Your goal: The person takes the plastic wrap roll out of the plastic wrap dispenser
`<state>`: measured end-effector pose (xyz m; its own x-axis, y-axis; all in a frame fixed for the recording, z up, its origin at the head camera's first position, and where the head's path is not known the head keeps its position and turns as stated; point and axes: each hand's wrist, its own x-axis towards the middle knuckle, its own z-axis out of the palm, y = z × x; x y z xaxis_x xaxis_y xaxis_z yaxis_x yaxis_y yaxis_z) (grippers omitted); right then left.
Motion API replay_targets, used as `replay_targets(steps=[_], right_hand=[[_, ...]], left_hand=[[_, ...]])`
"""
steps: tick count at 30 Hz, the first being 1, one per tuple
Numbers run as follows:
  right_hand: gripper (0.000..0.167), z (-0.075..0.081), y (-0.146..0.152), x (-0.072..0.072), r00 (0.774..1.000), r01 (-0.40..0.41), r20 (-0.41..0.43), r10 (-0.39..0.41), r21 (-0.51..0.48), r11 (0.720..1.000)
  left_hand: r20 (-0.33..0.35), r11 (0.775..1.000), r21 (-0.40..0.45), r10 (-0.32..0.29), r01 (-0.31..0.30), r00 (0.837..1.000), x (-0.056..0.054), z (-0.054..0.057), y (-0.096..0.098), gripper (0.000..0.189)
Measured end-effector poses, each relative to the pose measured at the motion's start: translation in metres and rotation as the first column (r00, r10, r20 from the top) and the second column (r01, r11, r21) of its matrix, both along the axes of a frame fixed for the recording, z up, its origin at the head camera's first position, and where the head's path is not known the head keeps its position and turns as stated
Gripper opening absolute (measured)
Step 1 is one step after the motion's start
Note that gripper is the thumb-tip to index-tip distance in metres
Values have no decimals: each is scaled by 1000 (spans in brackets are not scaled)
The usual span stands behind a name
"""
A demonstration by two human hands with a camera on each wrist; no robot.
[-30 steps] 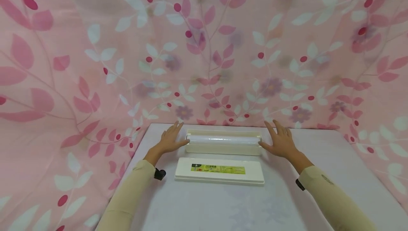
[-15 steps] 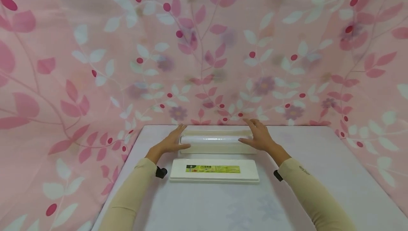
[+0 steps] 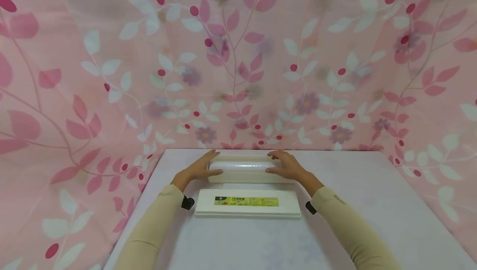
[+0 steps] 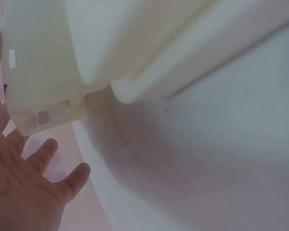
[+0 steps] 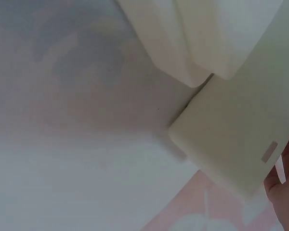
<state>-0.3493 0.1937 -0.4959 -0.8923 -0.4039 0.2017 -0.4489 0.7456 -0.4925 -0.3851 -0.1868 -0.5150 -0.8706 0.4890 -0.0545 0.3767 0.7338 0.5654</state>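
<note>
A shiny, whitish roll of cling film (image 3: 244, 166) lies in a long cream box (image 3: 244, 177) near the far edge of the table. My left hand (image 3: 197, 169) is at the box's left end, its thumb over the front of the roll. In the left wrist view, the left fingers (image 4: 74, 180) are spread beside the slotted box end. Over the roll's right part reaches my right hand (image 3: 291, 169), thumb in front and fingers behind. The right wrist view mostly hides its fingers behind the box wall. Whether either hand touches the roll is unclear.
The cream lid (image 3: 247, 212), with a yellow-green label (image 3: 246, 201), lies flat on the white table (image 3: 246, 245) in front of the box. A pink floral cloth (image 3: 231, 54) hangs close behind the table's far edge and along both sides.
From the box's right end, my right hand has moved left, over the roll. My left thumb has moved inward over the roll's left end. The view has shifted slightly.
</note>
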Motion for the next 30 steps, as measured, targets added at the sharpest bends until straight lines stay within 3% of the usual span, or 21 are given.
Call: replay_targets(steps=[10, 16, 30], right_hand=[[55, 0, -14, -3, 994, -27, 108, 35, -81, 996], [51, -5, -18, -8, 988, -42, 148, 54, -78, 996], [54, -4, -18, -14, 986, -16, 167, 26, -60, 998]], left_hand=[[-27, 997, 42, -65, 66, 998, -2, 3, 5, 96], [48, 998, 52, -32, 29, 998, 0, 4, 9, 93], [73, 997, 68, 15, -20, 997, -4, -5, 12, 87]])
